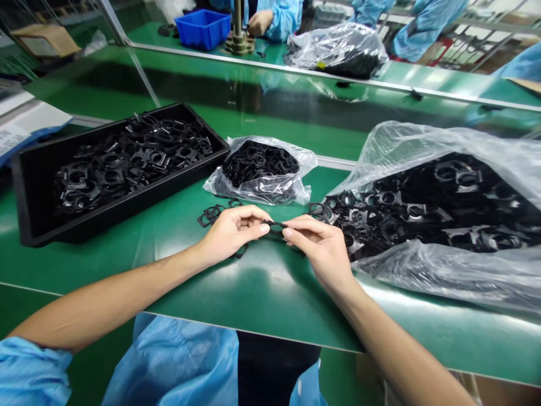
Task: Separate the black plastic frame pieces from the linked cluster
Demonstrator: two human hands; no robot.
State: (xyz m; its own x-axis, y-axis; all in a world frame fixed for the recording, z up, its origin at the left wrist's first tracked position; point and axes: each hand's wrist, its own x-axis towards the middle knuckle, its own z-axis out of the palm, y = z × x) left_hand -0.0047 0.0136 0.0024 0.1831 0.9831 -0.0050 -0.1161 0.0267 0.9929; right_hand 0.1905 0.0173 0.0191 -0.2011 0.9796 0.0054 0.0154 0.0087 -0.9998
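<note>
My left hand (233, 232) and my right hand (318, 243) meet over the green table (262, 293), fingers pinched on the two ends of one small black plastic ring part (276, 226). More black parts show under my left palm. A few loose black frame parts (211, 214) lie just beyond my left hand. To the right, a large clear bag (443, 208) spills black parts toward my right hand. A smaller clear bag of black parts (260, 169) sits just behind my hands.
A black tray (29, 186) with several black parts stands at the left. Across the far belt are a blue bin (203, 28), a metal stand (239, 36), another bag of parts (338, 51) and other people in blue sleeves (279, 17).
</note>
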